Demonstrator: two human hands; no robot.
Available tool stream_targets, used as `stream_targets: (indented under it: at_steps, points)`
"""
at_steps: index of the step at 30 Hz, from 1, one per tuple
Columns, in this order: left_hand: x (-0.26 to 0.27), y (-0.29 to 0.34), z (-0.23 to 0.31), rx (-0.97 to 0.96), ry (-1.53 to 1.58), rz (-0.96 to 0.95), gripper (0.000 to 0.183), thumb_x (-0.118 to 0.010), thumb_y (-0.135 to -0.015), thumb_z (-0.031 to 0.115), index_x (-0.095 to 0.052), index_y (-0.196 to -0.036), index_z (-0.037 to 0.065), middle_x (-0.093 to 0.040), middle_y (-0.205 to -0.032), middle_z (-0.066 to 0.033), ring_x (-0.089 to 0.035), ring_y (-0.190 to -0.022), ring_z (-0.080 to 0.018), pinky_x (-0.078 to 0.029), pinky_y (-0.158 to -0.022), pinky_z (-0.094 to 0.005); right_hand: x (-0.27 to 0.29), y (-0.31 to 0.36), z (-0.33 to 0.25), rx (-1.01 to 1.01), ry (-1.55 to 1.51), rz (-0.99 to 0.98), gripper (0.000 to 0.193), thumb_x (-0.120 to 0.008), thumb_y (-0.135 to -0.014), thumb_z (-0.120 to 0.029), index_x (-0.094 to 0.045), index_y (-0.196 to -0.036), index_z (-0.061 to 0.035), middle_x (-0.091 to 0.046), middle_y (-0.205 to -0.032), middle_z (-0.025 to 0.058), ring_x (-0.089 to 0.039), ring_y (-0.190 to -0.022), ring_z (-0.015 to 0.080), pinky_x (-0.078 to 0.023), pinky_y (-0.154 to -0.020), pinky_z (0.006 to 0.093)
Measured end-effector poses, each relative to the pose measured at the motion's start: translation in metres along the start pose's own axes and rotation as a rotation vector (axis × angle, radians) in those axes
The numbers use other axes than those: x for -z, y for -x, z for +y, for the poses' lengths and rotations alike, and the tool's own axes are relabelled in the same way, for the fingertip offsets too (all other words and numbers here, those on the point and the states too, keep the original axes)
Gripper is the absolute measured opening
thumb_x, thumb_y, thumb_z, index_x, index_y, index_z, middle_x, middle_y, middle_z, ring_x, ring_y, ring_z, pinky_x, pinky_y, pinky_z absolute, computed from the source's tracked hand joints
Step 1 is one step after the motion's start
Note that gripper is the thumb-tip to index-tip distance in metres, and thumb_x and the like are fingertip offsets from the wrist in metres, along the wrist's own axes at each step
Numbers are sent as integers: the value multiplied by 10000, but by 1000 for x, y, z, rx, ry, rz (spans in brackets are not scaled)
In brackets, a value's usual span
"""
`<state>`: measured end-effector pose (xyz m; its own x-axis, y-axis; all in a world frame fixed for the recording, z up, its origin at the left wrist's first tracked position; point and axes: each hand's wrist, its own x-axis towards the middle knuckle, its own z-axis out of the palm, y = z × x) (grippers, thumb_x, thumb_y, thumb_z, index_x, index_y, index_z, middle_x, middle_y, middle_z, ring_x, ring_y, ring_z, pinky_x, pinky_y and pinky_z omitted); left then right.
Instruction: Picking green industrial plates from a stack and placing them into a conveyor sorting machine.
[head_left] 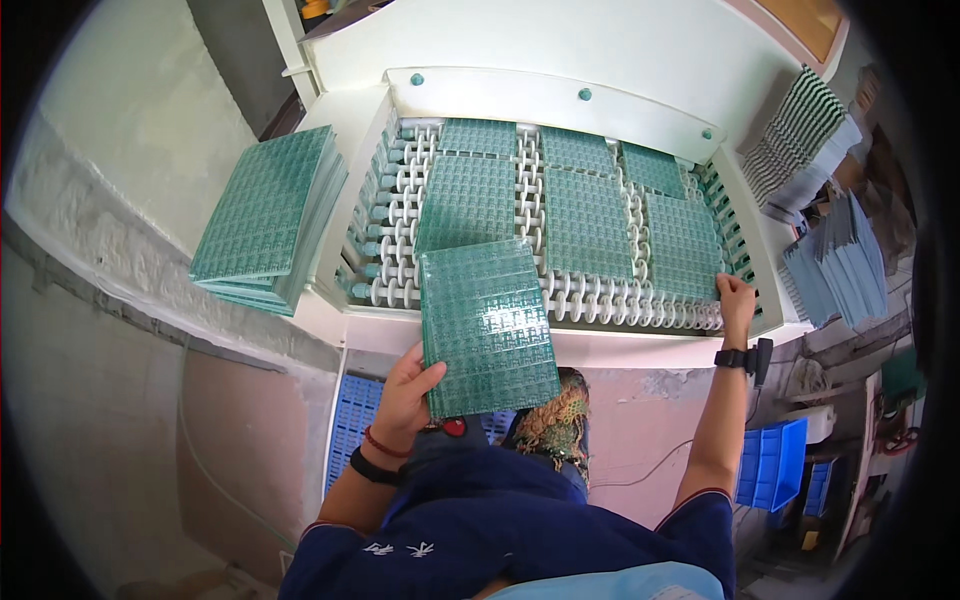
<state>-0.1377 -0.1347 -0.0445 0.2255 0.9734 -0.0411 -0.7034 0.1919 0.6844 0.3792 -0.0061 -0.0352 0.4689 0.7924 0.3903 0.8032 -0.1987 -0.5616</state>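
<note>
My left hand (pixel 408 390) is closed on the lower left edge of a small stack of green circuit board panels (pixel 485 320), thumb on top. The stack is tilted and shiny, in front of the machine, and covers part of its near edge. My right hand (pixel 737 297) is closed at the near right corner of another green circuit board panel (pixel 684 245), its fingertips pinched there and partly hidden. That panel lies flat on the white roller conveyor (pixel 590 300). Beside it lie a middle panel (pixel 588 222) and a left panel (pixel 467 200), with more panels behind them.
A tall stack of green panels (pixel 262 210) leans on the ledge at the left. Stacks of striped sheets (pixel 800 135) and bluish sheets (pixel 835 260) stand at the right. The machine's white cover (pixel 540 45) rises behind the rollers. Blue crates (pixel 772 462) sit low at the right.
</note>
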Motion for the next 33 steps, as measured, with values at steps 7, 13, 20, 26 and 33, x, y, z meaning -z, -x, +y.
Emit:
stream_targets:
  at_steps: [7,13,20,26,33]
  points:
    - [-3,-2,0,62,-19,4,373,-481,-881,14,-416,-1243,-48,-558,-1147,-129,-568,-1021,-185,-475,-878,-316,1,91,-101,92,-272,-194,276,-686,-784,-252,-657,-906,-6,-648,-809,98,-577,-695,165,-456,-641,284]
    - [-3,-8,-7,72,-20,27,351,-472,-881,5,-429,-1225,-51,-570,-1125,-132,-590,-984,-178,-506,-834,-312,-9,205,-170,-261,-888,-998,188,-683,-806,-148,-640,-878,20,-626,-711,40,-570,-563,76,-442,-495,180]
    - [-1,-8,-11,106,18,47,314,-472,-893,26,-462,-1195,-60,-591,-1087,-138,-611,-939,-184,-524,-796,-301,-16,235,-170,-418,-901,-872,150,-645,-834,-123,-624,-865,22,-613,-673,35,-549,-505,66,-427,-443,179]
    - [5,9,-24,213,279,187,313,-399,-955,155,-482,-1165,-62,-593,-1082,-141,-603,-967,-214,-523,-808,-332,-20,235,-173,-425,-946,-820,151,-630,-846,-143,-601,-828,5,-579,-633,23,-532,-463,75,-428,-407,182]
    - [-18,21,-15,261,194,147,339,-341,-970,179,-471,-1162,-68,-578,-1105,-171,-587,-1011,-281,-534,-824,-416,-25,241,-172,-474,-950,-854,183,-614,-863,-171,-597,-863,11,-587,-622,31,-539,-478,76,-427,-419,184]
